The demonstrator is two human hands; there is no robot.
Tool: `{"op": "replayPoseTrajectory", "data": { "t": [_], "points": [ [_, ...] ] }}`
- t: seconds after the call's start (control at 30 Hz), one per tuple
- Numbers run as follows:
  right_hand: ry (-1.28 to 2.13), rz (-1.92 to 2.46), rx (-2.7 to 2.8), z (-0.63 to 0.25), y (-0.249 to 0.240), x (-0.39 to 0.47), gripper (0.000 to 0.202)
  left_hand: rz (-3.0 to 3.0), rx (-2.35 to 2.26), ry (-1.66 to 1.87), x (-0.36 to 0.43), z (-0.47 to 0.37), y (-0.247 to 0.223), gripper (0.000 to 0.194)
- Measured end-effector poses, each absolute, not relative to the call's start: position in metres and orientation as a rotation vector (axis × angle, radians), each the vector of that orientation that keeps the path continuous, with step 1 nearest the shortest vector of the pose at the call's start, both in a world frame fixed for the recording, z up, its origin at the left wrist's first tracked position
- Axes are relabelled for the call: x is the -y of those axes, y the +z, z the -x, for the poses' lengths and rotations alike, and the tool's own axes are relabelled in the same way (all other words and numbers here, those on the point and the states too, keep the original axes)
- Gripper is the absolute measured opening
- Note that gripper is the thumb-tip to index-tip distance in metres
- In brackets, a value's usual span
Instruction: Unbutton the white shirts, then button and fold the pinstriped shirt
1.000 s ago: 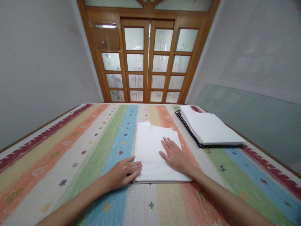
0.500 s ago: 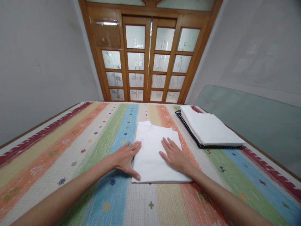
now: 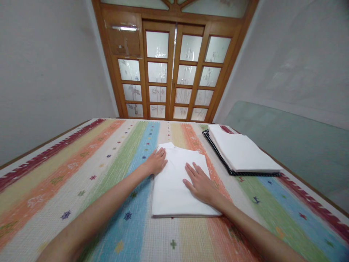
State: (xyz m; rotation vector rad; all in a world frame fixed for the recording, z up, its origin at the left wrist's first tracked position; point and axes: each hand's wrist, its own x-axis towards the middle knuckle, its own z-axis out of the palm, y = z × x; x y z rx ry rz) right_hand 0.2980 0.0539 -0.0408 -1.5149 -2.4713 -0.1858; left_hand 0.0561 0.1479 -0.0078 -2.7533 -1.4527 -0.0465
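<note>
A white folded garment, which looks like a shirt (image 3: 174, 189), lies flat on the striped cloth (image 3: 160, 240) in front of me. My left hand (image 3: 156, 161) rests on its upper left edge near the far end, fingers extended; its thumb is hidden. On the right half of the garment lies my right hand (image 3: 200, 183), palm down with fingers spread. Neither hand grips anything. To the right, a stack holds white folded cloth (image 3: 245, 153) on top of a dark folded piece with black and white edging (image 3: 218, 153).
The cloth has coloured stripes and small printed motifs. A pale green board (image 3: 286, 134) runs along the right side, by the wall. Beyond the far edge stands a wooden door (image 3: 171, 72) with glass panes.
My left hand has slid away from me along the garment's left edge, from the near and middle part towards the far corner. My right hand stays in about the same place.
</note>
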Motion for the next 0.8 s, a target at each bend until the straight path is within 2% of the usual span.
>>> {"op": "replayPoseTrajectory", "data": {
  "t": [0.27, 0.5, 0.8],
  "points": [
    [-0.196, 1.544, 2.479, -0.295, -0.037, -0.051, 0.065, 2.821, 1.466, -0.158, -0.146, -0.101, -0.018, 0.068],
    [-0.199, 1.521, 2.47, -0.297, -0.041, -0.052, 0.064, 2.87, 1.473, -0.208, -0.152, -0.087, -0.034, 0.077],
    [-0.238, 1.367, 2.553, -0.302, -0.039, -0.028, 0.057, 2.764, 1.575, -0.244, -0.166, -0.083, -0.03, 0.081]
  ]
}}
